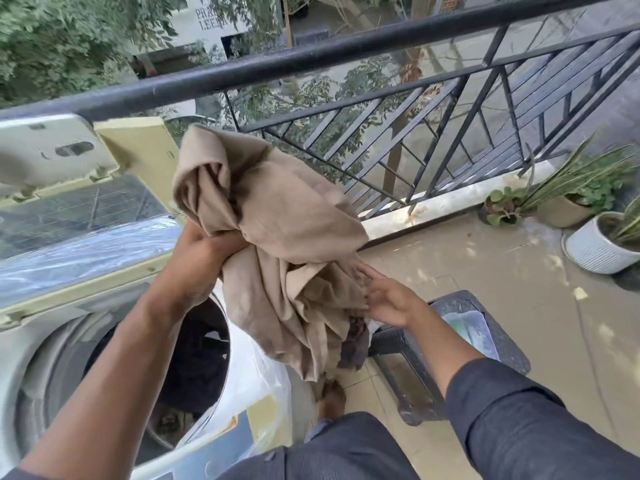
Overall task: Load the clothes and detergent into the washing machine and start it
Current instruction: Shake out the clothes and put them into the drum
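Balcony: our left hand (204, 251) grips crumpled beige cloth (277, 244) above open washing machine (52, 358); right hand (391, 299) relaxed, touching it.

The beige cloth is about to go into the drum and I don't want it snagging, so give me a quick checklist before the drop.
1. Lid raised: ok.
2. Drum opening unobstructed: ok.
3. Left hand grips beige cloth: ok.
4. Right hand supports its lower folds: ok, fingers open.
5. Cloth over drum: not ok, mostly hangs right of it.
6. Dark piece under cloth secured: cannot tell.
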`<action>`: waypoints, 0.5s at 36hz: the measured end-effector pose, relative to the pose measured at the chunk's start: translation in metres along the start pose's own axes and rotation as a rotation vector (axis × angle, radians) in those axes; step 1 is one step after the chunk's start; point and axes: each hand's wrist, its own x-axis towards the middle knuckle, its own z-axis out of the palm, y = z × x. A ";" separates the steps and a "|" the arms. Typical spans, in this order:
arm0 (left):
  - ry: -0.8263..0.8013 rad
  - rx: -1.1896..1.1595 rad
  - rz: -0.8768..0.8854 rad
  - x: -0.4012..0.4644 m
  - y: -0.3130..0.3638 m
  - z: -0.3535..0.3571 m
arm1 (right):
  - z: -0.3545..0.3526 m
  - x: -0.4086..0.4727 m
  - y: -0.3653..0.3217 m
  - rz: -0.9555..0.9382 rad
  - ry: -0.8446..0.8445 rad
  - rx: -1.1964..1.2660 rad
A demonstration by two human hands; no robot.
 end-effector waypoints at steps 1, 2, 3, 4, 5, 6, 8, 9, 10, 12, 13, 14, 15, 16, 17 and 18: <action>-0.004 -0.014 0.005 -0.001 0.001 -0.002 | -0.007 -0.001 0.004 -0.006 -0.006 0.078; -0.012 -0.028 0.009 -0.002 0.003 -0.002 | -0.012 0.000 0.008 -0.017 0.012 0.120; -0.021 -0.039 0.008 -0.004 0.005 -0.001 | -0.014 0.001 0.013 -0.031 0.067 0.116; -0.029 -0.046 0.007 -0.006 0.006 0.001 | -0.016 0.004 0.017 -0.052 0.130 0.100; -0.041 -0.049 0.005 -0.008 0.008 0.003 | -0.014 0.006 0.021 -0.083 0.207 0.029; -0.055 -0.050 0.001 -0.009 0.010 0.005 | -0.011 0.009 0.023 -0.119 0.273 -0.050; -0.090 -0.036 -0.011 -0.010 0.012 0.009 | -0.005 0.015 0.026 -0.145 0.380 -0.189; -0.097 -0.018 -0.016 -0.010 0.012 0.009 | -0.002 0.018 0.026 -0.132 0.435 -0.249; -0.096 0.001 -0.023 -0.009 0.012 0.009 | 0.000 0.022 0.026 -0.125 0.487 -0.305; -0.078 0.041 -0.034 -0.006 0.011 0.007 | 0.003 0.024 0.021 -0.128 0.591 -0.410; -0.063 0.064 -0.037 -0.004 0.011 0.006 | 0.003 0.023 0.018 -0.134 0.635 -0.460; -0.053 0.086 -0.036 -0.002 0.011 0.004 | 0.001 0.023 0.017 -0.165 0.664 -0.511; -0.046 0.105 -0.032 0.000 0.009 0.003 | 0.002 0.020 0.014 -0.192 0.688 -0.564; -0.037 0.126 -0.024 0.002 0.009 0.003 | 0.000 0.019 0.011 -0.226 0.706 -0.628; -0.030 0.154 -0.014 0.003 0.006 0.003 | 0.001 0.016 0.008 -0.249 0.730 -0.722; -0.014 0.177 -0.011 0.005 0.004 0.003 | 0.000 0.014 0.005 -0.273 0.757 -0.815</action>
